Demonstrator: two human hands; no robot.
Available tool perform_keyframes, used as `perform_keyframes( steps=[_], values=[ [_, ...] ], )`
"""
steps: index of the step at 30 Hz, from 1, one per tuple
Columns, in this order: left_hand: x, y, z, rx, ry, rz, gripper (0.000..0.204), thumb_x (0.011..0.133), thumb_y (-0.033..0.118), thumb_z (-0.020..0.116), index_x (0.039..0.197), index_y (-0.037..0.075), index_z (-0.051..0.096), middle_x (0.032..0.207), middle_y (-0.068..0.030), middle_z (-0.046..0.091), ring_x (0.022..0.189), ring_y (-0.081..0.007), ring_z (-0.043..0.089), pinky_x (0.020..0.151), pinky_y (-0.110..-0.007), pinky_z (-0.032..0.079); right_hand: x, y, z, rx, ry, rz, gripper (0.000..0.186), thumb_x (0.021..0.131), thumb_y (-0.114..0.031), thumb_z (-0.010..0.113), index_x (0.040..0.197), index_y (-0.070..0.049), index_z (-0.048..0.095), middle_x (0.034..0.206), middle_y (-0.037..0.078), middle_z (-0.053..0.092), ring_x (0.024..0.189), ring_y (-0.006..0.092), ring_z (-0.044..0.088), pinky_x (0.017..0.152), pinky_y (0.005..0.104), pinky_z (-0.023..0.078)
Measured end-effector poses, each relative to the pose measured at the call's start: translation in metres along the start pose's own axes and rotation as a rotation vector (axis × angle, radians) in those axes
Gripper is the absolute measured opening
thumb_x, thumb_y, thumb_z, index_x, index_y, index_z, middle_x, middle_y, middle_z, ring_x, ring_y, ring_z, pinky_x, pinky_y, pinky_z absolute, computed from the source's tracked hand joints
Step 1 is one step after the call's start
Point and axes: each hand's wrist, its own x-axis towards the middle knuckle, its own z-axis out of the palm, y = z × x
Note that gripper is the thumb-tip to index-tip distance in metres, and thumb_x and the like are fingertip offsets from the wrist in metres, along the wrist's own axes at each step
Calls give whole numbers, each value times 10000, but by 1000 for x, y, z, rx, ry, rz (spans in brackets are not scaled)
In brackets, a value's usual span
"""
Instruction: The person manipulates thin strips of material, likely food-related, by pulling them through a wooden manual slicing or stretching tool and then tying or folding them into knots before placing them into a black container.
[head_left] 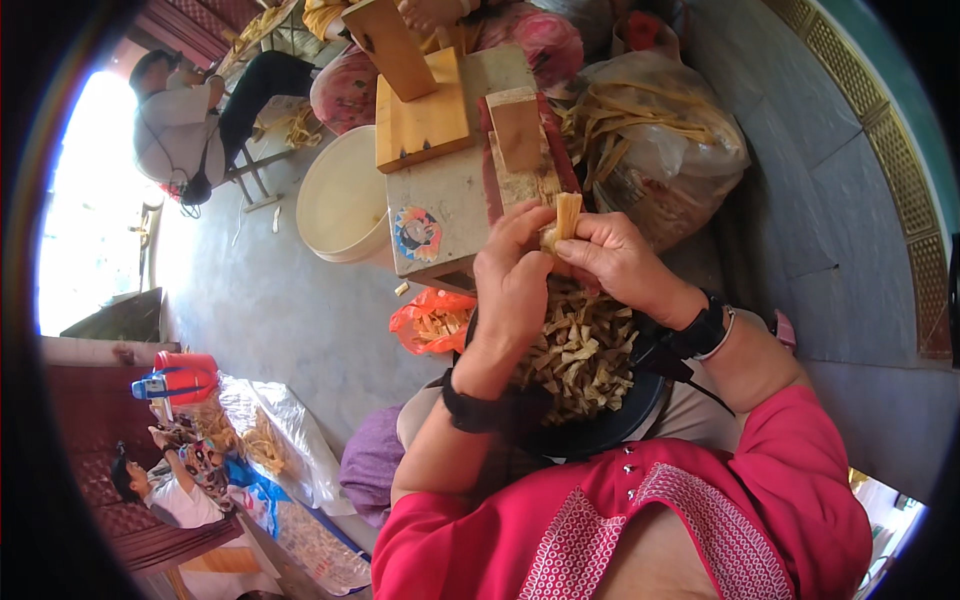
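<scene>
Straw-coloured fibre is being gripped: a short bundle [567,212] is being pinched between the left hand [515,250] and the right hand [620,258], above a dark basin [645,400] and just beside the near end of the table [440,190]. Both hands are being occupied, fingers and thumbs closing on the bundle. Whether it is being folded or merely steadied cannot be told.

Slippage is being rated the chief risk: the bundle could be sprung open or dropped if either pinch were relaxed. Once fallen, it could be lost among similar cut pieces [575,365] being held in the basin. Spillage could also be caused by a forearm knocking the basin.

Forward reach is being obstructed by an upright wooden block [516,132] on the table; beyond it, a wooden stand [435,125] is being supported. On the right, long strips are being contained in a bulging clear bag [690,165]. On the left, floor space is being taken by an orange bag [432,322] and a white bucket [340,195].
</scene>
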Motion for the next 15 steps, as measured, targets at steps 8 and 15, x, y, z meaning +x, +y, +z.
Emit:
perform_keyframes(
  steps=[8, 15],
  values=[
    [0, 13, -6, 137, -22, 55, 107, 658, -22, 497, 761, -35, 522, 1070, -187, 557, 765, -255, 583, 656, -323, 464, 0, 6, -20, 649, -283, 471, 188, 900, -199, 468, 880, -63, 597, 555, -67, 396, 409, 29, 338, 388, 202, 283],
    [-5, 15, -4, 432, -27, 333, 125, 727, -62, 437, 822, 14, 465, 684, -195, 560, 574, -380, 547, 549, -386, 460, 8, -3, -15, 296, -318, 429, 95, 836, -138, 575, 831, -44, 564, 607, 0, 533, 474, 58, 460, 433, 216, 365]
  ],
)
